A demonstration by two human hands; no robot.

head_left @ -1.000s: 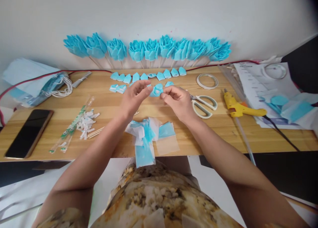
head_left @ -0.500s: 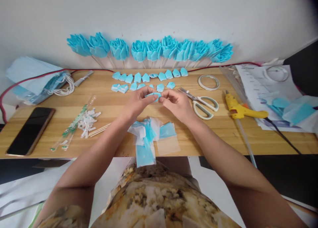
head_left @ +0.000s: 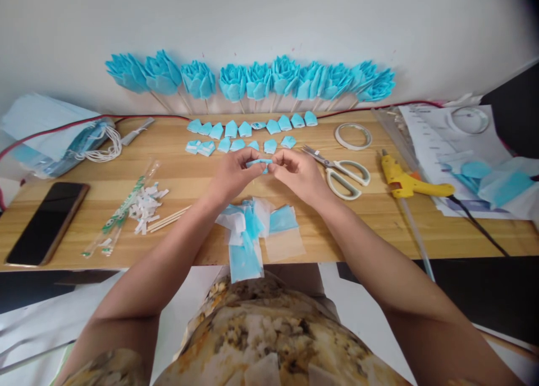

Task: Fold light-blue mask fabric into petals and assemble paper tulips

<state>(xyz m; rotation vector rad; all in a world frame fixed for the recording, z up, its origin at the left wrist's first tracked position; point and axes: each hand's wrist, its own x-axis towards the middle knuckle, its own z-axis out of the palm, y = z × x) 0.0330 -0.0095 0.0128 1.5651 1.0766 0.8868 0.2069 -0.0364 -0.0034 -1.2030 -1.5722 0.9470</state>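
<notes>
Scissors [head_left: 332, 165] between right hand [head_left: 297, 171] and glue gun [head_left: 402, 182]

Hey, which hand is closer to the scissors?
Right. The right hand is just left of the scissors; the left hand is farther left, on the far side of the blue piece pinched between them.

A dark phone [head_left: 47, 223] lies at the near left of a wooden table [head_left: 185, 173], printed paper [head_left: 425, 136] at its right, a red-and-black cable [head_left: 155, 117] along its back.
</notes>
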